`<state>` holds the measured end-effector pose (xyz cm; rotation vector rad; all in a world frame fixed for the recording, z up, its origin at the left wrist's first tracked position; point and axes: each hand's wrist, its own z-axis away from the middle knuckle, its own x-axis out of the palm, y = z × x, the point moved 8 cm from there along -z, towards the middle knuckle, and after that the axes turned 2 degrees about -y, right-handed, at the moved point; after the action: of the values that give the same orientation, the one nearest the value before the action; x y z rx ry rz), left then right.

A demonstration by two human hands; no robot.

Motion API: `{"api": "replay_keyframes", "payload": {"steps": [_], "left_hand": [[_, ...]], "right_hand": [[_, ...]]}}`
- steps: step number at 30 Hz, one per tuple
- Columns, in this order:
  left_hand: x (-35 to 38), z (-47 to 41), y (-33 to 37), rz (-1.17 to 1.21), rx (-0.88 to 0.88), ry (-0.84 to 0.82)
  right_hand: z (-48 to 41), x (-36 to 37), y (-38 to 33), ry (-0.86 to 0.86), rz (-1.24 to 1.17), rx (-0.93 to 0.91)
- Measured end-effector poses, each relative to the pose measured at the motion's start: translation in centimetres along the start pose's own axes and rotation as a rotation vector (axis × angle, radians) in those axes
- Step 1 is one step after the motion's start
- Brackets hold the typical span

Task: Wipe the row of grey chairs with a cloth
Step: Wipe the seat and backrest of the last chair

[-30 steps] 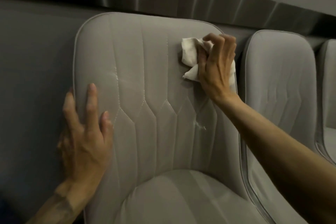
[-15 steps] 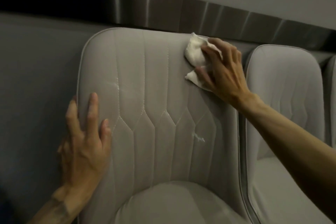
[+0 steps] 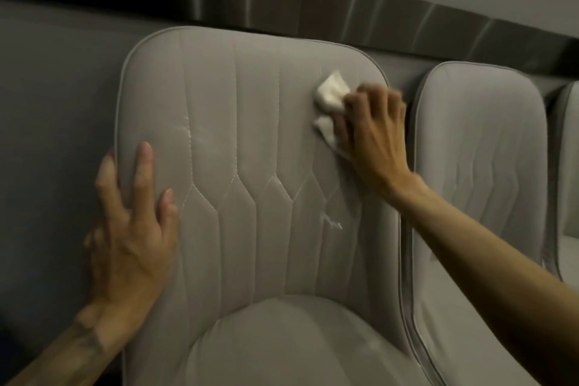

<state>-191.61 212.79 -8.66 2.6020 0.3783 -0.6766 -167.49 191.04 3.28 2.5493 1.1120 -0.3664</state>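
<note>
grey wall (image 3: 56,103) and a brushed metal strip (image 3: 344,6) run behind the row. head view: left hand (image 3: 131,238) lies flat on the left backrest edge of the nearest grey chair (image 3: 250,150), fingers straight and spread. right hand (image 3: 372,135), slightly blurred, holds the white cloth (image 3: 330,94) against the backrest's upper right, fingers curled over it. a second chair (image 3: 479,150) stands just beside.

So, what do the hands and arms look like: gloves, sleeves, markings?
Both the left hand and right hand are bare: no gloves, rings or watch visible. No sleeves show on either forearm. The left forearm carries a dark tattoo-like marking near the wrist.
</note>
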Motion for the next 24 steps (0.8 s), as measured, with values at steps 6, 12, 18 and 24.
{"api": "replay_keyframes", "payload": {"steps": [6,12,18,24], "left_hand": [[0.2,-0.1,-0.3,-0.009,0.014,0.016],[-0.1,-0.1,0.0,0.010,0.001,0.000],[0.0,-0.2,0.0,0.004,0.008,0.000],[0.2,-0.1,-0.4,0.002,-0.014,0.002]], "right_hand": [[4.1,1.2,-0.5,-0.022,0.027,0.024],[10.6,1.4,-3.1,-0.228,0.020,-0.266],[0.1,0.2,0.7,0.042,0.037,0.087],[13.2,2.4,-5.0,-0.257,0.027,-0.218]]}}
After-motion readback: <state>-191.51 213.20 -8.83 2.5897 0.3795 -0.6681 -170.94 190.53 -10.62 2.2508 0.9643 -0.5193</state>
